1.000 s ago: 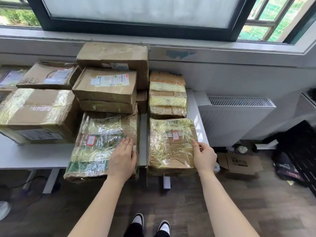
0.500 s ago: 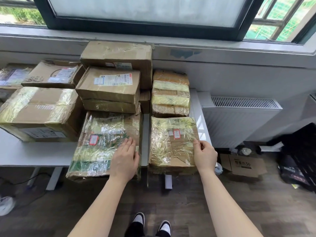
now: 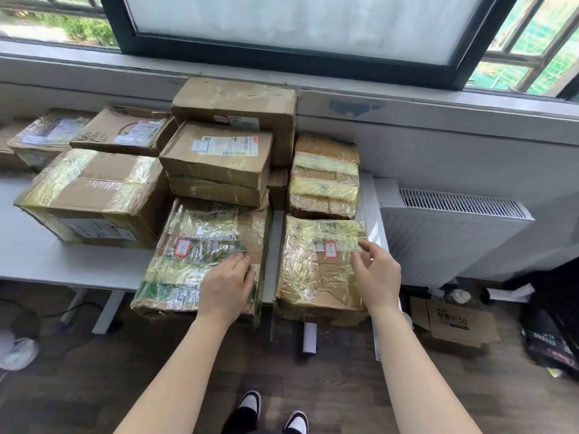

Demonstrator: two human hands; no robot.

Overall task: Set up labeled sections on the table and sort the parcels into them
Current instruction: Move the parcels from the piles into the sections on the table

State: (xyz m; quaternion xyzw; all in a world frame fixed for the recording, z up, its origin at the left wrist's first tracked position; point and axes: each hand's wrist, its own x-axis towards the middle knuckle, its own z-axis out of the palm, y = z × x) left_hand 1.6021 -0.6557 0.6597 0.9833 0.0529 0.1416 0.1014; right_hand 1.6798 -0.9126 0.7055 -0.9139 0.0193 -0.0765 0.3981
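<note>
Two hands showing, well apart, neither gripping anything. Left hand (image 3: pixel 227 286) is lying flat, fingers straight and together, pressing on top of the front-left parcel (image 3: pixel 194 233). Right hand (image 3: pixel 376 274) is hanging over the right edge of the front-right parcel (image 3: pixel 310 277), fingers loosely bent and spread; contact cannot be told.

Both front parcels are overhanging the near edge of the white counter (image 3: pixel 47 261), a narrow gap showing between them. Each is wearing one red-bordered sticker: two in all, (image 3: pixel 183 248) and (image 3: pixel 330 249).

Parcels on the counter are numbering at least ten. Behind the right one, a tape-banded parcel (image 3: pixel 326 177). Behind the left one, a labelled box (image 3: pixel 216 151) is sitting on a second box (image 3: pixel 216 191), with a tall box (image 3: pixel 235 104) at the wall. To the left: one large taped box (image 3: pixel 94 195), one flat box (image 3: pixel 125 130), one wrapped parcel (image 3: pixel 47 136).

On the floor: two shoes (image 3: pixel 250 402), one open carton (image 3: pixel 451 321), beside one white radiator (image 3: pixel 451 233).
</note>
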